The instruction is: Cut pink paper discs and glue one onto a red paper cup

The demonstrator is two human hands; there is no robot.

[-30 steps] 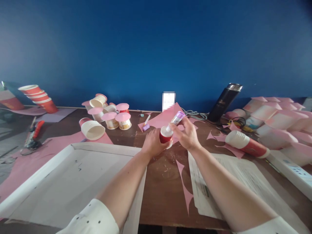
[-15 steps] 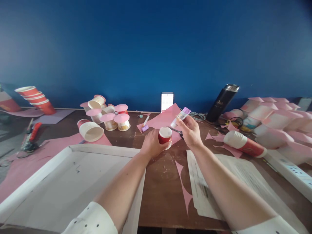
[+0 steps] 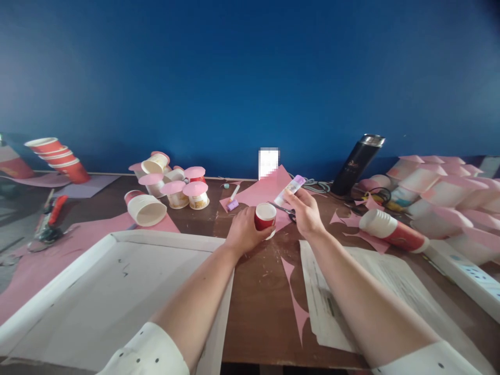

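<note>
My left hand [image 3: 246, 229] is wrapped round a red paper cup [image 3: 264, 217] on the table. The cup stands upside down, its pale base facing up. Beside and above it, my right hand [image 3: 307, 208] pinches a white-and-purple tube [image 3: 289, 190] that looks like glue, purple end up and white end tilted down towards the cup, apart from it. Scissors [image 3: 289, 212] lie just behind the cup, partly covered by my right hand. A pink paper sheet [image 3: 260, 191] lies farther back. Near it is a small purple cap [image 3: 232, 205] with a white stem.
Upturned cups with pink discs [image 3: 195, 189] stand at left; more cups with pink paper [image 3: 449, 192] are massed at right. A white box lid [image 3: 156, 291] is front left, papers [image 3: 375, 281] front right. A black flask [image 3: 355, 166] and cup stack [image 3: 390, 232] are right.
My right hand has lowered the tube slightly, bringing its white end a little nearer the cup. My left hand and the cup stay in place.
</note>
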